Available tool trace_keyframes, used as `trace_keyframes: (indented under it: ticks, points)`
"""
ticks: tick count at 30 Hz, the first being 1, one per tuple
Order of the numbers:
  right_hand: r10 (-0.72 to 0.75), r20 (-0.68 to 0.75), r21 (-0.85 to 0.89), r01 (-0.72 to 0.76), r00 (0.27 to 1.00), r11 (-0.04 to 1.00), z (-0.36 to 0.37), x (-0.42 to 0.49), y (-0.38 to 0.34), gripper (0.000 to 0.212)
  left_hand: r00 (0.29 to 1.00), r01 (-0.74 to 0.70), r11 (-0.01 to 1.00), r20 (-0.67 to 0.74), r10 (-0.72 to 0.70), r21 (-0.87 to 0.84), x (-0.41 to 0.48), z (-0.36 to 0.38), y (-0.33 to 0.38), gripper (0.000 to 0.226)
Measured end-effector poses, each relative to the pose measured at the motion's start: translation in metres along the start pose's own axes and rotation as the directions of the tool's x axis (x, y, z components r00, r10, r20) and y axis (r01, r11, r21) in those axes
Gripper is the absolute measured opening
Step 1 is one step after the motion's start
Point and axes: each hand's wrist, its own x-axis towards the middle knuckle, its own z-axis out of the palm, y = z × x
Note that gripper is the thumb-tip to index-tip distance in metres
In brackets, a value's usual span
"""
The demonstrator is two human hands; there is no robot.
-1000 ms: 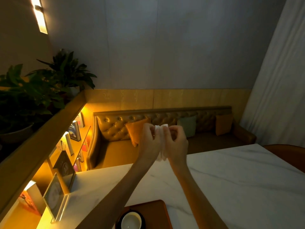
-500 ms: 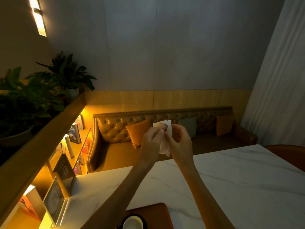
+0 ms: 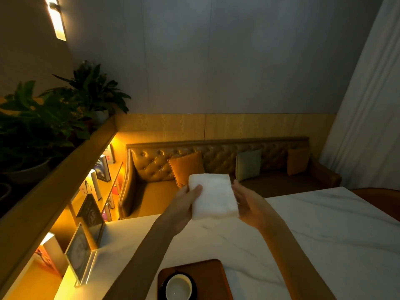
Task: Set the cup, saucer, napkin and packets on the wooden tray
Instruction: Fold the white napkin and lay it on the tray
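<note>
A folded white napkin (image 3: 213, 197) is held flat in the air above the far side of the white marble table (image 3: 303, 234). My left hand (image 3: 184, 204) grips its left edge with the thumb on top. My right hand (image 3: 249, 204) supports its right edge from beneath. At the bottom of the view a wooden tray (image 3: 212, 276) lies on the table, and on it stands a white cup (image 3: 178, 287) on a dark saucer (image 3: 193, 282). No packets are visible.
A clear photo stand (image 3: 79, 260) sits at the table's left edge beside a lit bookshelf (image 3: 95, 187). Potted plants (image 3: 43, 120) top the ledge. A tufted leather sofa (image 3: 227, 167) with cushions runs behind the table. A chair back (image 3: 378, 200) shows at right.
The napkin was bunched upright between both hands' fingertips; it now lies flat and folded as a rectangle, with the hands apart at its two edges and slightly lower.
</note>
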Motion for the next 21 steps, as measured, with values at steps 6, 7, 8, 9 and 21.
trace_keyframes:
  ticks: [6,7,8,9,21]
  points:
    - [-0.018,0.042,-0.164,0.025,0.999,0.986,-0.014,0.002,0.007,0.050,0.999,0.026,0.997,0.038,-0.029,0.076,-0.007,-0.012,0.001,0.053]
    - [-0.022,0.047,-0.161,0.030,0.999,0.987,-0.015,0.001,0.005,0.049,0.998,0.024,0.996,0.048,-0.028,0.087,-0.009,-0.013,0.002,0.054]
    - [-0.029,0.047,-0.161,0.037,0.998,0.986,-0.017,0.000,0.004,0.047,0.998,0.014,0.994,0.055,-0.020,0.111,-0.011,-0.016,0.004,0.056]
    - [-0.042,0.043,-0.169,0.049,0.998,0.984,-0.017,0.000,0.003,0.046,0.998,-0.003,0.990,0.068,-0.006,0.140,-0.013,-0.017,0.004,0.059]
    - [-0.555,0.126,-0.349,0.561,0.822,0.751,0.009,-0.022,-0.004,0.030,0.898,-0.437,0.836,0.216,0.383,0.333,-0.038,-0.024,0.030,0.027]
